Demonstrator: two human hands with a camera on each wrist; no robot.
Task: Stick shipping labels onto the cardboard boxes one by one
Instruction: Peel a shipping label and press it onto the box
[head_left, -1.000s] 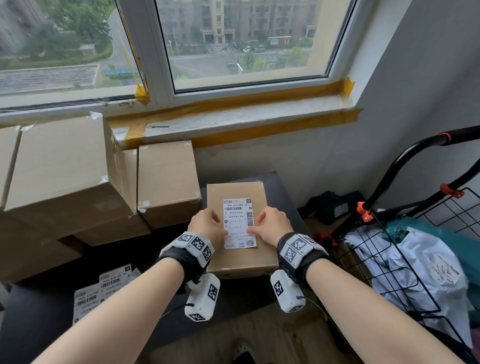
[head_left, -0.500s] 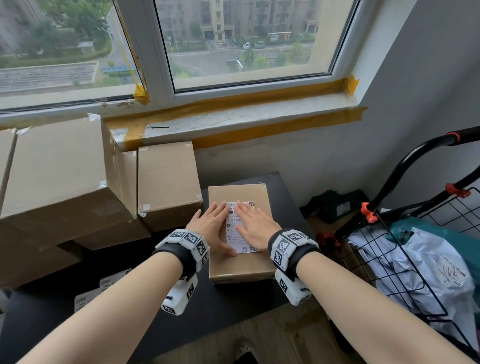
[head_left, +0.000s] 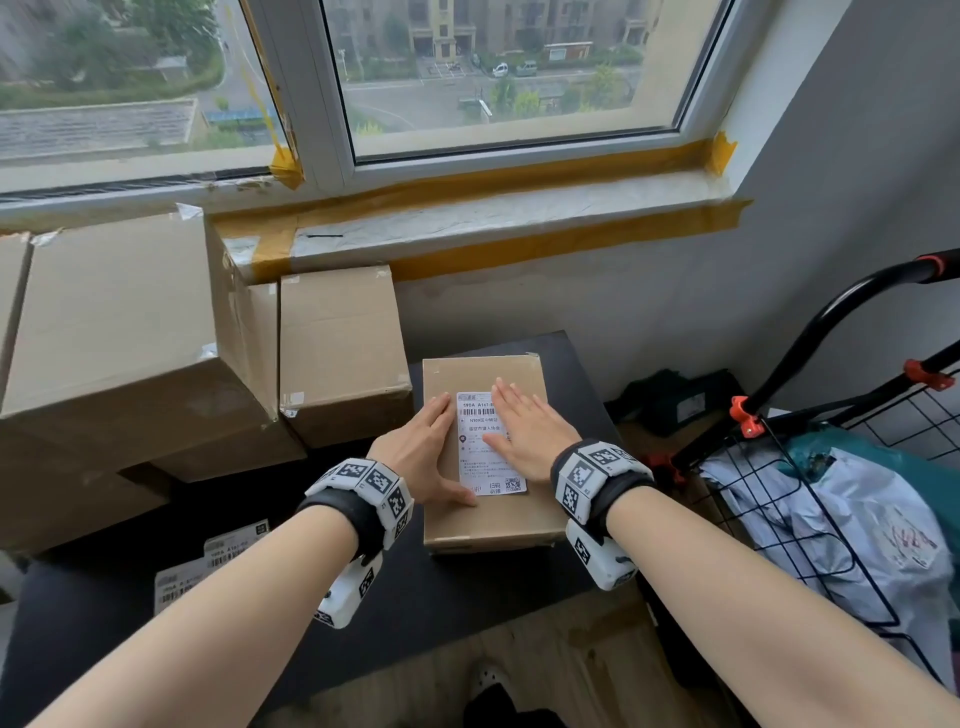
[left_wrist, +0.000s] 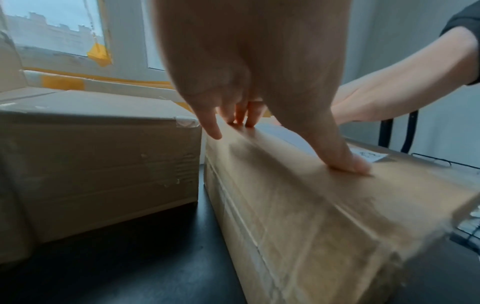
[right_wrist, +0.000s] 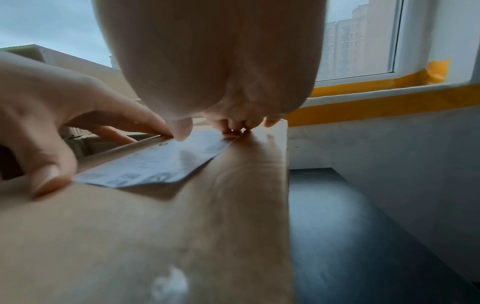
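Note:
A small cardboard box (head_left: 488, 519) lies flat on the black table (head_left: 467, 587), with a white shipping label (head_left: 485, 462) stuck on its top. My left hand (head_left: 426, 447) lies flat along the label's left edge, thumb near its lower corner. My right hand (head_left: 524, 426) lies flat over the label's right half, fingers straight. In the left wrist view the left hand (left_wrist: 259, 115) presses the box top (left_wrist: 324, 205). In the right wrist view the right hand (right_wrist: 228, 123) presses the label (right_wrist: 155, 162).
Bigger cardboard boxes (head_left: 130, 338) and a medium one (head_left: 337, 348) stand at the left under the window sill (head_left: 493, 208). Spare labels (head_left: 208, 566) lie on the table at the lower left. A black wire cart (head_left: 831, 467) with plastic parcels stands to the right.
Both hands went from holding the label's side edges to lying flat on it, then slid apart, uncovering the label's middle.

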